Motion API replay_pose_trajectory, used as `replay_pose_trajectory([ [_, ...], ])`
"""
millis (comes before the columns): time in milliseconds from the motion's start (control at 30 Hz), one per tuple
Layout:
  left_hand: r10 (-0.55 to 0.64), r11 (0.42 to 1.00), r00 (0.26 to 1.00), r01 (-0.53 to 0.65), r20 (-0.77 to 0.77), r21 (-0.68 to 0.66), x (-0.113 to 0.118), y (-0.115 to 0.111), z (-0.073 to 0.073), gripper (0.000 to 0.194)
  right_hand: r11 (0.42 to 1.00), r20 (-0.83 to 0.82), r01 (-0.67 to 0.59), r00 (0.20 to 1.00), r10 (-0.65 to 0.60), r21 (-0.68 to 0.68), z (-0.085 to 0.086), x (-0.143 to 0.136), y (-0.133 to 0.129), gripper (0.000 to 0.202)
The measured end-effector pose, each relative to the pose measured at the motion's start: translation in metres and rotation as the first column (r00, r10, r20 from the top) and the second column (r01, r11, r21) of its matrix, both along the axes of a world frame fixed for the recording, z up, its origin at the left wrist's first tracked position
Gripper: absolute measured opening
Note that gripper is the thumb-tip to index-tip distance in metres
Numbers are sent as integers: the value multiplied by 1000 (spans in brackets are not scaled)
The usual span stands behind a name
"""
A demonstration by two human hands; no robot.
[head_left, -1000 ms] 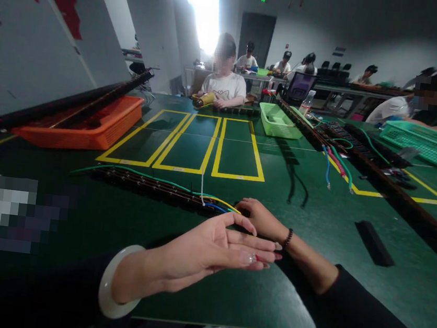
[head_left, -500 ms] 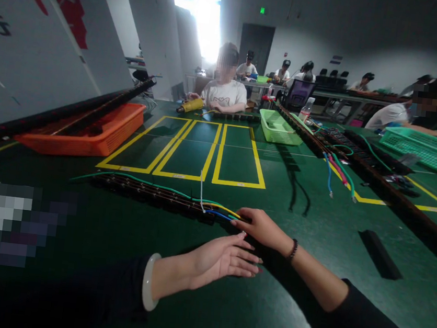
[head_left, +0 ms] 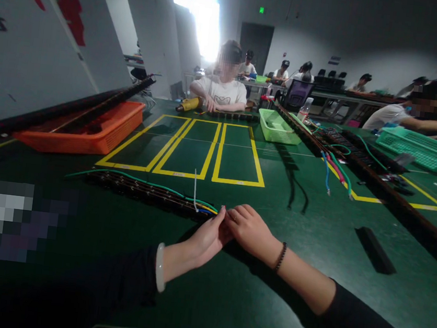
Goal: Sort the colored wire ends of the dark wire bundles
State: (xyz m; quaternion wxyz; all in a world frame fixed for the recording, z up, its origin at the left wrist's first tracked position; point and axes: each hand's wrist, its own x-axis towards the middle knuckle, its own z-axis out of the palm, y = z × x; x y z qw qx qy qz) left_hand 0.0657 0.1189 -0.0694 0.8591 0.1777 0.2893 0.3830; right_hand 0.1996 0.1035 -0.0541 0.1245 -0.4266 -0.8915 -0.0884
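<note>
A long dark strip lies on the green table, with a green wire along its top. Green, yellow and blue wires leave its right end and run in between my hands. My left hand is closed around these wires from below, its thumb up. Fingers bent, my right hand grips the same wires just beside it. The wire ends are hidden behind the fingers. A white cable tie stands up from the strip's right end, its tail loose.
An orange basket stands left, with a long dark bar across it. Yellow tape outlines mark the table ahead. A light green basket, more strips with coloured wires and a black piece are right. A person sits opposite.
My left hand has moved from open beside the wires to closing on them. My right hand has shifted slightly left, and the wires between now show less.
</note>
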Motion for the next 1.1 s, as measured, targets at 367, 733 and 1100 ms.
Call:
replay_pose_trajectory([
  [367,-145,983,989,147,-33,112,-6,-1,10,30,943,-364,135,898,-246,-304,6,18,2,26],
  [733,-167,980,986,166,0,109,-6,0,5,41,968,-243,135,952,-186,-211,1,13,1,14],
  [1100,-30,998,998,27,56,65,0,4,-1,17,983,175,-7,984,-25,184,-5,8,-4,30],
])
